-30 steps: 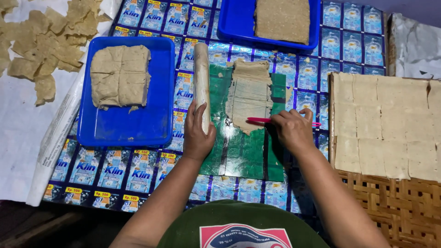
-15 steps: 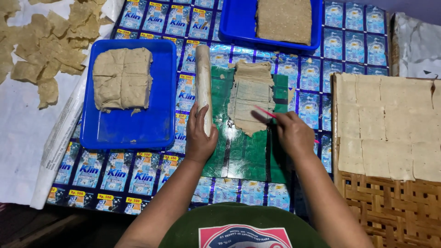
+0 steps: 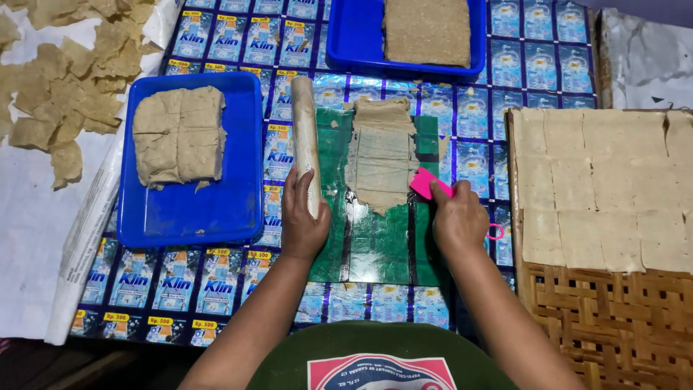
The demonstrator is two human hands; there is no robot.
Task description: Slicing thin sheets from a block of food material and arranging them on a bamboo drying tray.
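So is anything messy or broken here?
A little. The flattened dough sheet on the green mat has ragged, uneven edges, and small crumbs lie around it. The cut squares at far left lie in a jumbled heap, unlike the neat rows at right.

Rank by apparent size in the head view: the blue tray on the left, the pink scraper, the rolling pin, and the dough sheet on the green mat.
1. blue tray
2. dough sheet
3. rolling pin, partly covered by the left hand
4. pink scraper, partly hidden by the right hand
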